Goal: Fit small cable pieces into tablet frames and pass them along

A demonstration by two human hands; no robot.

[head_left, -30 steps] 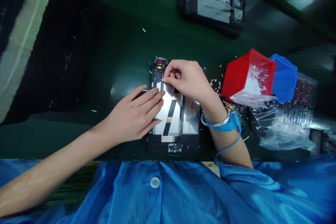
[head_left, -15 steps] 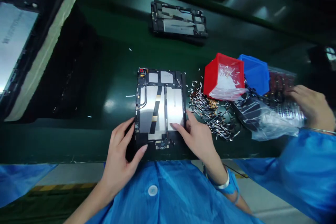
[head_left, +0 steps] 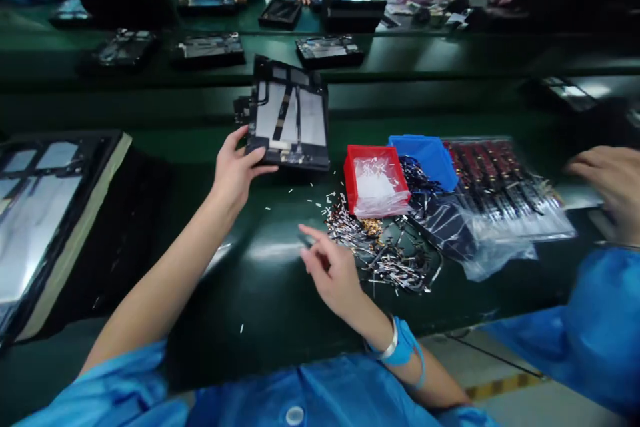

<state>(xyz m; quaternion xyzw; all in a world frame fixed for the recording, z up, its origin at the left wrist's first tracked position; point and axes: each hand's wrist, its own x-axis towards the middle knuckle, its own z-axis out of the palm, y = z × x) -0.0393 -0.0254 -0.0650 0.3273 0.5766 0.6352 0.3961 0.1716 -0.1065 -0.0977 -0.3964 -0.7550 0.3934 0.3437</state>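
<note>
My left hand (head_left: pixel 235 170) grips the lower edge of a black tablet frame (head_left: pixel 289 113), which is lifted and tilted above the green bench. Silver panels and dark strips show on its face. My right hand (head_left: pixel 330 272) is off the frame and hangs over the bench, its fingers holding nothing. Nearest to those fingers lies a loose heap of small metallic parts and wires (head_left: pixel 373 247), slightly to the right.
A red plastic bin (head_left: pixel 375 180) and a blue bin (head_left: pixel 423 160) stand beyond the heap. A clear bag of dark parts (head_left: pixel 505 187) lies to the right, by a co-worker's hand (head_left: pixel 610 187). A black-framed panel (head_left: pixel 35 227) lies at left. Further tablet frames and workers fill the far benches.
The view has swung up and away. The frame has gone from flat on the bench to lifted and tilted in my left hand. My right hand has left it and moved toward the heap.
</note>
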